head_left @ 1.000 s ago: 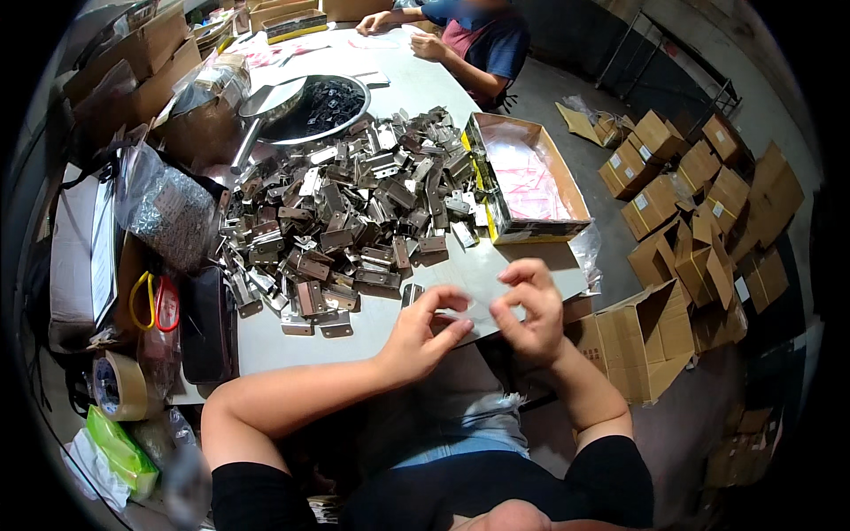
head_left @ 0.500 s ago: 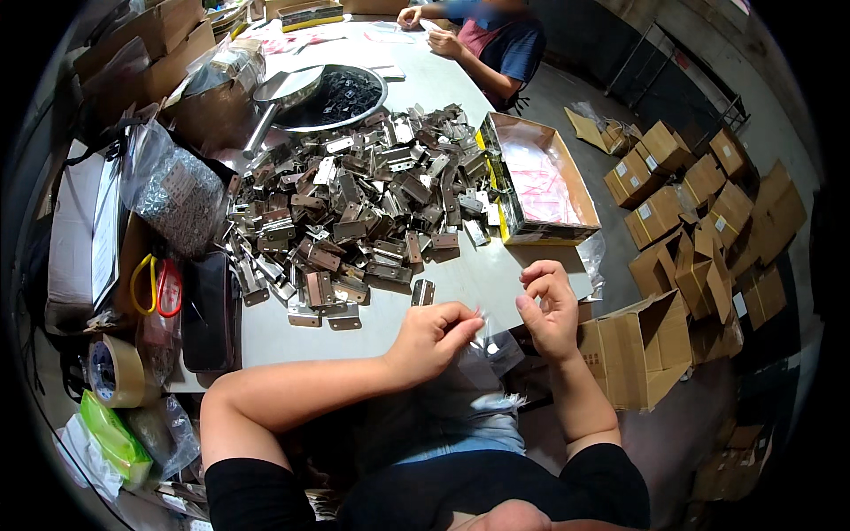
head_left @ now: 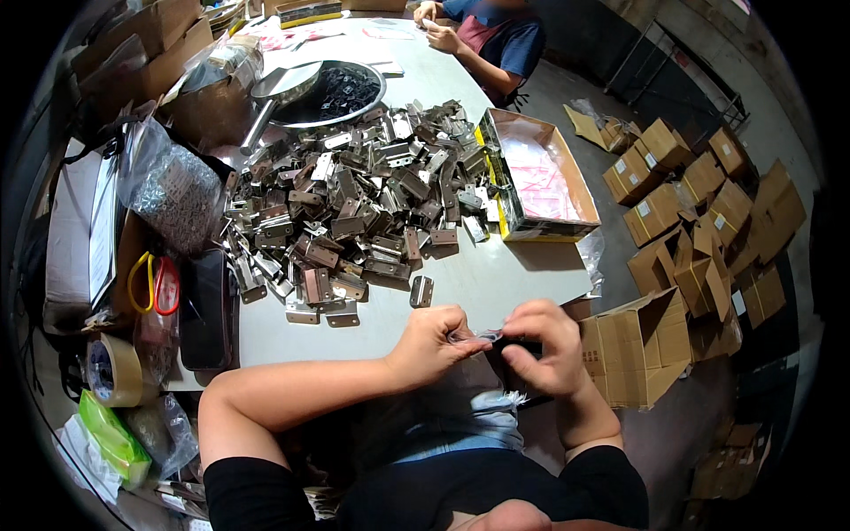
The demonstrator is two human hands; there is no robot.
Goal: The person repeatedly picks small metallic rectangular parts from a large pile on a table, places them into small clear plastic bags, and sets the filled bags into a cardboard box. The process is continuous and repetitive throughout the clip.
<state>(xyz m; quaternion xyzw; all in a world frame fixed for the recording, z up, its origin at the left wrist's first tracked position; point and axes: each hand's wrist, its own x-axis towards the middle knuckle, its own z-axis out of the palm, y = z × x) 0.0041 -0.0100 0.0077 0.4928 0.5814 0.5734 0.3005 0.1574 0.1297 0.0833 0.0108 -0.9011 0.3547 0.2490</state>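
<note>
A small clear plastic bag [head_left: 475, 337] is pinched in my left hand [head_left: 425, 348], above my lap at the table's front edge. The bag's edge is seen almost side-on, and its contents cannot be made out. My right hand [head_left: 551, 348] is at the other end of the bag, its curled fingertips on the edge and the thumb a little lower. Just beyond my left hand, one metal bracket [head_left: 422, 291] lies by itself on the grey table [head_left: 522, 281]. A large heap of similar brackets [head_left: 354, 199] spreads behind it.
A metal bowl [head_left: 376, 99] of black pieces stands behind the heap. At its right is an open box [head_left: 544, 181] with pink-printed bags. Scissors [head_left: 153, 285], a black case [head_left: 209, 310] and tape [head_left: 113, 370] lie left. Cartons [head_left: 651, 350] stand right; another person [head_left: 496, 44] sits across.
My right hand has moved left and down to the bag, where before it was raised apart from it. The bag has been turned and lifted from its hanging position.
</note>
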